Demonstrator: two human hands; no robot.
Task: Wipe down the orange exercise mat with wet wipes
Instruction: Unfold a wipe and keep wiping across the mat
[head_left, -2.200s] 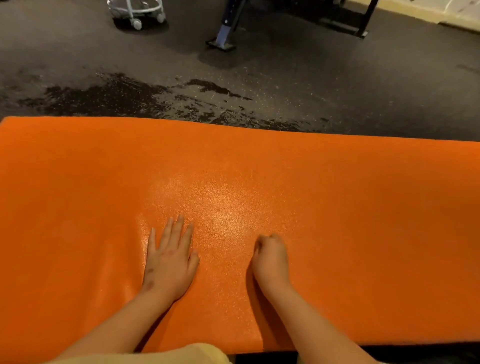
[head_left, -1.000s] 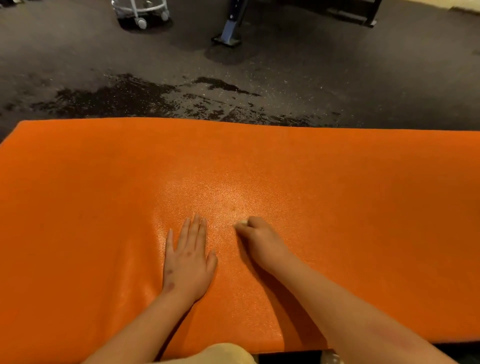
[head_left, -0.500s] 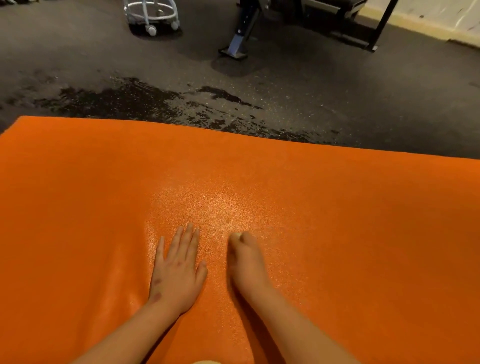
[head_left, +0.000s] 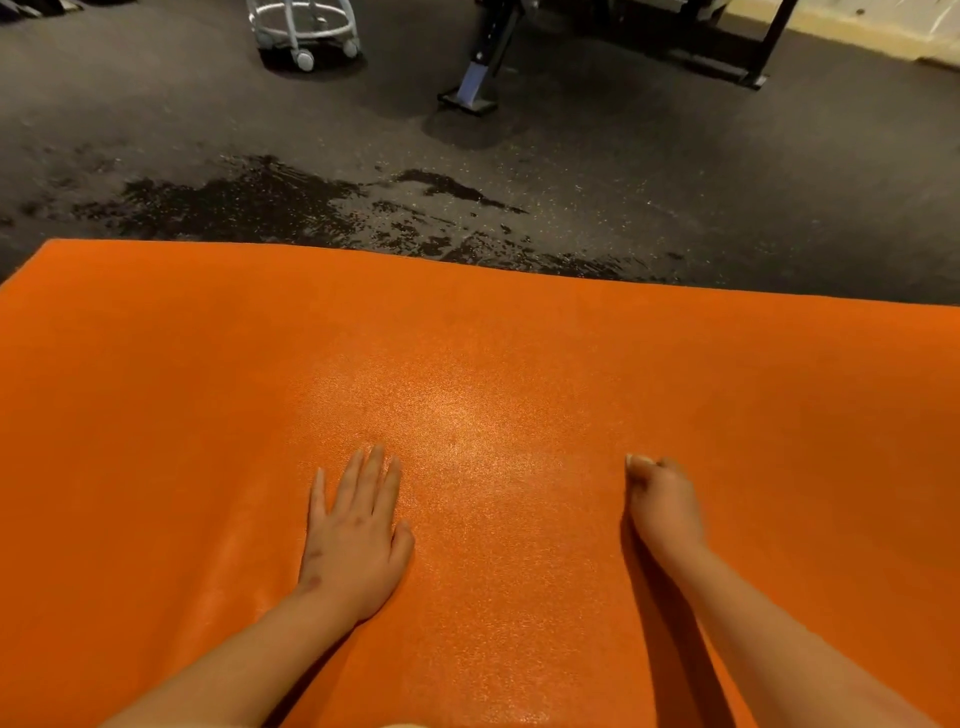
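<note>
The orange exercise mat fills the lower two thirds of the head view, with a shiny damp patch in its middle. My left hand lies flat on the mat, fingers straight and together. My right hand is curled, knuckles up, pressing down on the mat to the right of the shiny patch. Only a small pale sliver of the wet wipe shows at its fingertips; the rest is hidden under the hand.
Beyond the mat's far edge is dark rubber floor with a wet patch. Farther back stand a white wheeled base, a bench foot and a black frame leg.
My right hand has slid to the right across the mat, away from my left hand, still curled. My left hand has stayed flat in about the same place.
</note>
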